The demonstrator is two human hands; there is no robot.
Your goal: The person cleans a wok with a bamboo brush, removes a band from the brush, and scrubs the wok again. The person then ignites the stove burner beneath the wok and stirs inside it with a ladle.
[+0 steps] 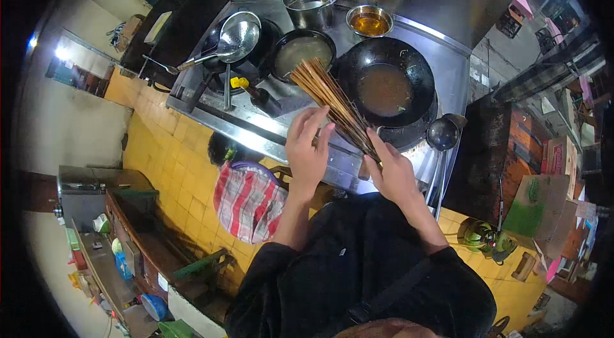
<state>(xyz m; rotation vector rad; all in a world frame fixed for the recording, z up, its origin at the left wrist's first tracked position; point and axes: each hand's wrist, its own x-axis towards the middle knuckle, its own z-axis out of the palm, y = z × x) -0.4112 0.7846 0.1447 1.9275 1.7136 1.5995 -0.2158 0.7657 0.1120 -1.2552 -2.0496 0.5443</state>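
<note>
My right hand (395, 175) is closed around the lower end of a bamboo wok brush (332, 100), a bundle of thin brown sticks. The brush slants up and to the left over the front of the stove. Beside its left edge is my left hand (308, 149), fingers bent and apart, with the fingertips at or very near the sticks. A black wok (390, 114) with some brownish liquid in it sits just beyond the brush. Left of the wok is a smaller black pan (281, 60) of cloudy liquid, partly behind the brush tips.
A perforated strainer (240, 34) rests at the stove's left, near a dark bottle with a yellow cap (265, 102). Behind stand a steel pot (309, 5) and a bowl of amber liquid (369, 21). A ladle (442, 134) lies right; a red-striped cloth (249, 200) hangs below left.
</note>
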